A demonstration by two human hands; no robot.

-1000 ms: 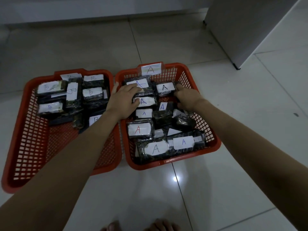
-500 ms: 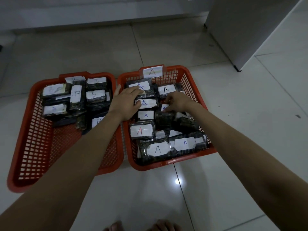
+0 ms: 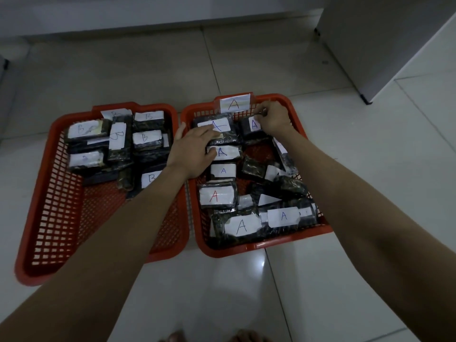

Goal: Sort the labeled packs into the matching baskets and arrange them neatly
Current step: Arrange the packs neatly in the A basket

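Two orange mesh baskets sit side by side on the floor. The left basket holds several dark packs with white B labels bunched at its far end. The right basket, tagged A on its far rim, holds several dark packs with A labels. My left hand lies flat with straight fingers on the A packs at the far left of that basket. My right hand has curled fingers pinching the far edge of an A pack in the far right corner.
A grey cabinet stands at the back right with its corner foot on the tiles. A wall base runs along the back. My bare toes show at the bottom edge. Glossy floor tiles surround both baskets.
My right hand moved from the basket's middle up to the far right corner and took hold of the A pack there. My left hand stayed on the far left packs.
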